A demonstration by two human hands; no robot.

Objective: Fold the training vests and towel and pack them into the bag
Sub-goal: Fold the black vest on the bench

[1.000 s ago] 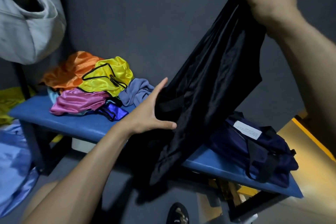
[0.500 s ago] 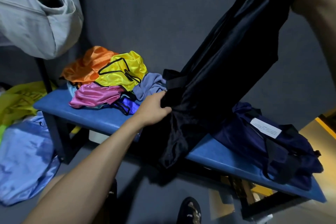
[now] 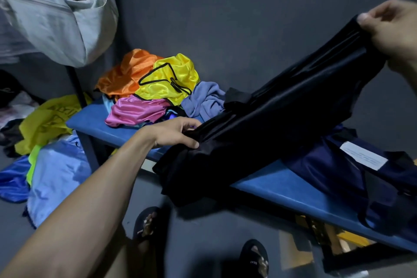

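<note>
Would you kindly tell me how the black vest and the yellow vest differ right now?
The black vest is stretched between the left hand and right hand; the yellow vest lies crumpled on the pile. Black is plain dark; yellow has black trim. Both look shiny.

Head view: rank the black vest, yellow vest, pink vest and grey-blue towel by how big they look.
1. black vest, nearest, so inflated
2. yellow vest
3. pink vest and grey-blue towel: both crumpled, alike; no ranking.

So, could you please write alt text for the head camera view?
Two hands stretch a black vest over a blue bench: left hand grips its lower end, right hand its upper. Colourful vests lie behind, a navy bag at right.
</note>
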